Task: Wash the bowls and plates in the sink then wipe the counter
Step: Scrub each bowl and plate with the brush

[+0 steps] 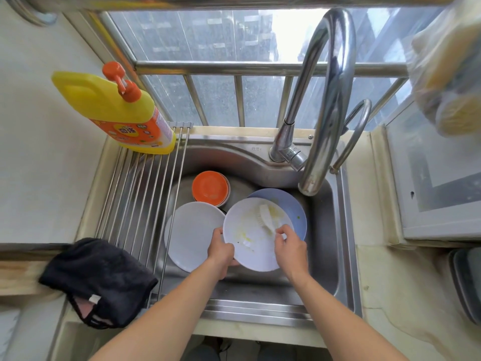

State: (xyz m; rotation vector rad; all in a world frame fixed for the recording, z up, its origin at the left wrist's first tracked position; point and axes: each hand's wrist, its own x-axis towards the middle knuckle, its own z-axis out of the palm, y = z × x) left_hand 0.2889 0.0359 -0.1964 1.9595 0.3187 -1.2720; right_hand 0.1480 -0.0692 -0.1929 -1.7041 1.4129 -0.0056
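Stainless steel sink [325, 256] holds it all: the left hand [221, 252] grips a round, smeared white plate [253, 238] by its rim, the right hand [290, 246] pinching a white bristled dish brush [266, 217] against it. Beneath lies a blue plate [294, 207], another white plate [194, 234] sits leftward, and glossy stacked orange bowls [210, 188] sit toward the back.

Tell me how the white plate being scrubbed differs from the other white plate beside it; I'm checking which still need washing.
The held plate carries yellowish smears; the left plate looks clean, though it may be unwashed. The held plate is gripped at its rim by the left hand while the right hand works a brush on it; the left plate lies untouched in the sink. Both are round and white.
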